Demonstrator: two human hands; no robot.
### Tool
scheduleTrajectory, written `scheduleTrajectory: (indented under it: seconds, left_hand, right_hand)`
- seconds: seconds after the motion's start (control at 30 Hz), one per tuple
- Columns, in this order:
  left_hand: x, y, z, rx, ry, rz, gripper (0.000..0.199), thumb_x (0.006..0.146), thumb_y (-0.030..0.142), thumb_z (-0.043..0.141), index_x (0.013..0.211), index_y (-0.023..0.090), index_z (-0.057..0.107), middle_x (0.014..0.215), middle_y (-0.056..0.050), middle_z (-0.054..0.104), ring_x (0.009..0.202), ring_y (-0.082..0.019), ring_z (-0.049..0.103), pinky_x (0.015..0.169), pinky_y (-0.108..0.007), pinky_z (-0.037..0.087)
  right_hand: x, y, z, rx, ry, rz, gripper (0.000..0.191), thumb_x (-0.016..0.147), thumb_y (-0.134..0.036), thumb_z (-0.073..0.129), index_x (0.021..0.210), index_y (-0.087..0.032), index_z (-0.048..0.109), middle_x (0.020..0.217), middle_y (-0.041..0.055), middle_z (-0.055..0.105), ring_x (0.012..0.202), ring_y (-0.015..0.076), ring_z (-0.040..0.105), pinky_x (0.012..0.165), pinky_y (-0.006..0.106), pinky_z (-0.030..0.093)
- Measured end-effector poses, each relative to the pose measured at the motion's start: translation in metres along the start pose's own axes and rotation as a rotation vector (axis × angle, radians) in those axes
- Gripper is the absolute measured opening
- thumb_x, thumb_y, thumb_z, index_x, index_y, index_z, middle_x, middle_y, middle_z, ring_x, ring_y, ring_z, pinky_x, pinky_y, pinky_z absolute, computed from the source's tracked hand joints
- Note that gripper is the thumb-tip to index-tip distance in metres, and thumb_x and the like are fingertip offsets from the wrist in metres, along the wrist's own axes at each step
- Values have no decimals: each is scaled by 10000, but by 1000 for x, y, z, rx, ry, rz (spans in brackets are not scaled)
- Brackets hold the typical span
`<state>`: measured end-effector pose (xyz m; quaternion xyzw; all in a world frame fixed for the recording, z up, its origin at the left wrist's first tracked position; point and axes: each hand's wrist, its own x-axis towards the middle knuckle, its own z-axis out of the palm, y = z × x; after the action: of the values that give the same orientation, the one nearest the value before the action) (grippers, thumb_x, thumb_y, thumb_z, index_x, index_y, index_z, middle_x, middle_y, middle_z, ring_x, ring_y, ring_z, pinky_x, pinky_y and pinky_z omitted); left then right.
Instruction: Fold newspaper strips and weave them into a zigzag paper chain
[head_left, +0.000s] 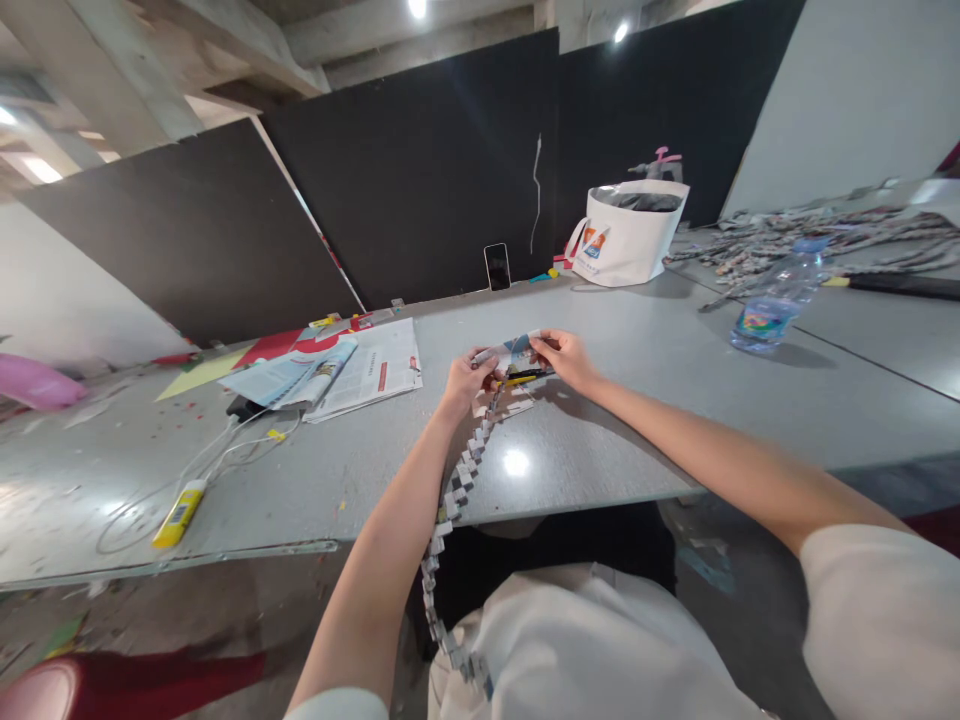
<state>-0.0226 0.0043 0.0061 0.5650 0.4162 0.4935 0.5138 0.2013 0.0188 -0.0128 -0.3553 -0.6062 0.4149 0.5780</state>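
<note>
Between my two hands, above the grey table, is a small piece of printed paper (519, 347). My left hand (471, 376) pinches its left end, and my right hand (559, 356) grips the right end between thumb and fingers. A zigzag chain of folded paper (469, 462) runs down from my left hand, over the table edge and onto my lap. Whether the chain joins the paper piece is hidden by my fingers. Just below the hands lie a yellow and black tool (523, 379), perhaps a cutter, and some paper pieces (514, 405).
Newspapers (367, 372) lie to the left, near a glue stick (178, 514) and white cables (225, 440). A phone (496, 267) leans on the black partition (420, 170). Rightward stand a white bag (626, 240), a water bottle (780, 300) and heaped paper strips (825, 235).
</note>
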Motion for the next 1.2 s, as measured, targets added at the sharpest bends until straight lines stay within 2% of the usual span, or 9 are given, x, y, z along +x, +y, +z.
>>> scheduleTrajectory:
  seconds: [0.2,0.4,0.5,0.57,0.7,0.9,1.07,1.1,1.2]
  left_hand:
    - [-1,4,0,-135,12,28,444,773,362,852,1109,127,679,665,-14,716,499,-106,599,543,-234,498]
    - [-6,10,-1,-203,-38,-6,273,713,231,773,949,132,677,756,-89,769,541,-111,620,571,-231,473]
    - [-4,10,-5,-254,-94,-49,246,716,248,718,924,127,665,785,-123,776,560,-140,646,572,-248,480]
    - [-3,11,-7,-299,-141,-86,282,770,314,671,984,130,665,790,-130,773,568,-160,654,568,-260,485]
    - [-6,15,-5,-263,-238,-164,400,919,464,613,1161,151,664,762,-92,745,537,-144,609,545,-252,467]
    - [-13,18,8,-29,-297,-124,359,908,428,766,1080,117,715,657,-10,638,466,-85,517,464,-217,364]
    - [-14,17,13,0,-272,-95,388,900,423,800,1123,120,707,646,13,637,481,-86,551,498,-220,415]
    - [-14,17,13,-2,-268,-86,396,897,432,804,1120,120,705,649,12,642,489,-89,562,508,-221,430]
    - [-14,15,13,-5,-268,-70,441,883,459,813,1135,120,690,662,12,651,506,-97,585,533,-230,462]
  right_hand:
    - [0,-1,1,130,9,2,349,867,-513,784,1000,-206,686,712,28,704,605,140,544,604,290,437]
    - [1,-2,2,159,47,15,128,882,-327,705,900,-201,689,710,29,691,611,133,532,600,284,419]
    - [1,1,2,186,64,10,80,875,-282,672,887,-203,678,703,19,677,607,127,526,598,277,411]
    - [1,2,2,186,67,-2,67,873,-272,662,874,-205,668,694,10,662,606,124,524,599,274,410]
    - [-3,-2,3,109,18,-40,88,889,-296,654,876,-209,658,687,7,656,612,132,529,614,283,435]
    - [-10,-12,7,-20,-50,-101,146,907,-345,632,884,-205,664,725,23,671,653,150,571,643,297,467]
    - [-10,-10,12,114,65,-23,269,964,-458,594,1104,-232,630,740,14,677,624,160,571,603,292,455]
    - [-10,-9,13,135,74,-2,293,977,-506,579,1074,-234,630,742,19,675,624,163,576,598,293,455]
    - [-11,-9,17,70,51,27,449,969,-647,581,815,-225,613,698,36,639,618,166,562,592,301,452]
